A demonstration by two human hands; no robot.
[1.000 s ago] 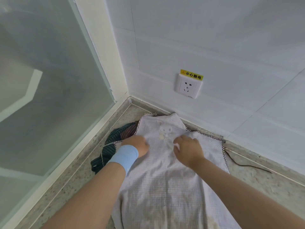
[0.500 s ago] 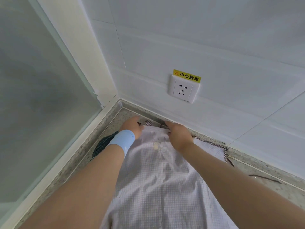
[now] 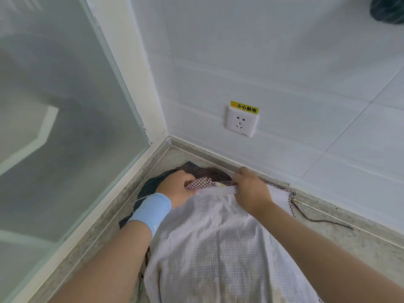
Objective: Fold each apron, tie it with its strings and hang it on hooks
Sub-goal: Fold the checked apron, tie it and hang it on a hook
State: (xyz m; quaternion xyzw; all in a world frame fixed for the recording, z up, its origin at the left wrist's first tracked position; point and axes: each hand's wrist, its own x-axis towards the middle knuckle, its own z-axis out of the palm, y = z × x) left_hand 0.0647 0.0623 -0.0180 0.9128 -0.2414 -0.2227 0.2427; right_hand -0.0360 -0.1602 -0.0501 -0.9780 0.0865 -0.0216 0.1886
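Gripped apron [image 3: 218, 248] at top hem, fingers curled, with left hand [image 3: 177, 189] on checked trim [image 3: 200, 182] and right hand [image 3: 251, 191] on white edge; found spread on counter [image 3: 360, 243] corner, over dark cloth [image 3: 153, 184]

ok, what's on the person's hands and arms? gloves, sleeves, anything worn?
No gloves. The left hand has a plain light blue wristband, soft and wide, round the wrist. The right hand and its wrist carry nothing. No rings or watch show, and neither arm has a sleeve in view.
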